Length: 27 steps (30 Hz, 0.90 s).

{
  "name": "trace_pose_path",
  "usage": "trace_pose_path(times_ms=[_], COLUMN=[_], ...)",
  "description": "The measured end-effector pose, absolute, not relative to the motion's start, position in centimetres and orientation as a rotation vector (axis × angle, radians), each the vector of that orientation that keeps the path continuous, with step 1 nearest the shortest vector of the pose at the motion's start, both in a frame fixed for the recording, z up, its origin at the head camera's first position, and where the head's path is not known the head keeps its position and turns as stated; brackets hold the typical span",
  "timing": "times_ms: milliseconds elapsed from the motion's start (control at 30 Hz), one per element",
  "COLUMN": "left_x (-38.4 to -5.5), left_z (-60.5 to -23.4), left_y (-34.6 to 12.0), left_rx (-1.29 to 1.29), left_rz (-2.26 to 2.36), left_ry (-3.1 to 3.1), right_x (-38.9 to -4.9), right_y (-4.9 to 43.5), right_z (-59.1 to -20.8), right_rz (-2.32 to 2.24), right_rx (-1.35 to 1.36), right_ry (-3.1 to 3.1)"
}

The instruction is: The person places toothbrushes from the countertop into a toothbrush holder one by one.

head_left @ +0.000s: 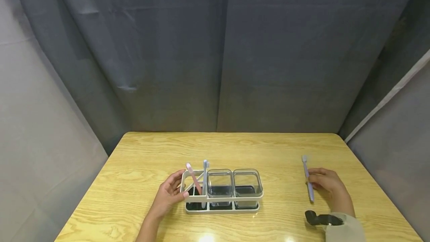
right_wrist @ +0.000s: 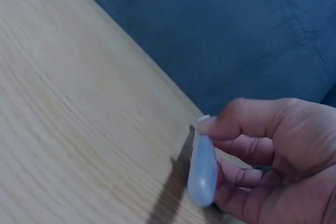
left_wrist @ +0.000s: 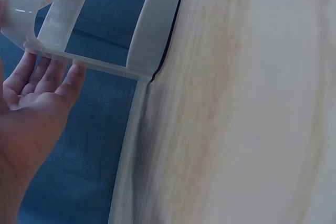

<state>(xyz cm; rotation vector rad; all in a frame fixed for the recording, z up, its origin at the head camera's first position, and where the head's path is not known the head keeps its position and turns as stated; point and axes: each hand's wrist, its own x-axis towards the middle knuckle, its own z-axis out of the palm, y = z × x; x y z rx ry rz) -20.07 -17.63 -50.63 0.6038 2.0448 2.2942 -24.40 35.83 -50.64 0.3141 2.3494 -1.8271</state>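
A white toothbrush holder (head_left: 231,199) with a dark base stands at the table's front middle. My left hand (head_left: 169,191) grips its left end, thumb at the front rim and fingers along the side; the left wrist view has the fingertips at the frame's edge. Leaning in the left compartments are a pink toothbrush (head_left: 193,177) and a light blue toothbrush (head_left: 204,180), heads up. Over on the right, my right hand (head_left: 330,185) pinches a pale purple toothbrush (head_left: 309,190) between thumb and fingers. Its handle end (right_wrist: 202,182) points toward the camera in the right wrist view, close over the wood.
Two clear square cups, a left one (head_left: 220,183) and a right one (head_left: 248,182), sit in the holder's other slots. The wooden table (head_left: 151,152) ends at a grey curtain (head_left: 174,66) behind, with lighter cloth (head_left: 40,122) at the left side.
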Motion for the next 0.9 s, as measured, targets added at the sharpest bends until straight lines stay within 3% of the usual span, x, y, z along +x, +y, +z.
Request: trace_pose_path(times_ms=[333,900], left_x=[-20.2,-20.5], left_z=[-50.5,-50.3], left_y=[-17.6,-17.3], left_rx=[0.594,0.538], left_rz=[2.297,2.295], left_ry=[2.055,2.060], right_x=[-24.2,-25.3], right_y=[34.3,31.6], right_z=[-50.7,-48.2], right_rz=[-2.199,-2.001], right_rx=[0.236,0.022], right_ry=[1.908,2.205])
